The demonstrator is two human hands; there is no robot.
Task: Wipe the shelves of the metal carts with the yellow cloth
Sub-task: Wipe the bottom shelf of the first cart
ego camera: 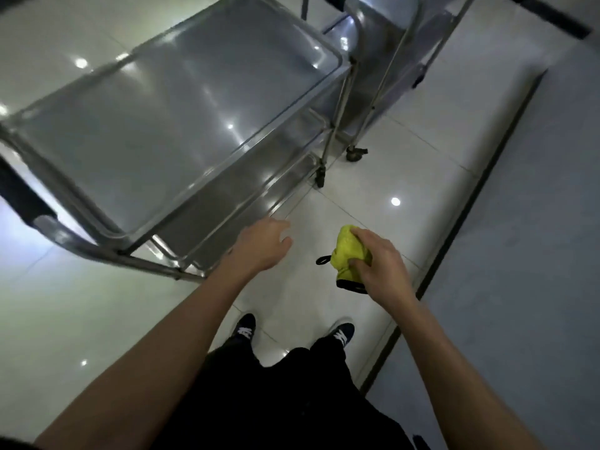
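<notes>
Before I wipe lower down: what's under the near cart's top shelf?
Under the top shelf two lower shelves show only at their edges, apparently bare; the rest is covered. The yellow cloth is bunched in the right hand.

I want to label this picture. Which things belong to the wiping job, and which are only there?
Job: cloth, bunched in the right hand; near cart; far cart; left hand, holding nothing.

Only there: floor, shoes, grey strip.

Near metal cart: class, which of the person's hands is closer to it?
Left. The left hand reaches beside the near metal cart; the right hand holds the yellow cloth farther away.
</notes>
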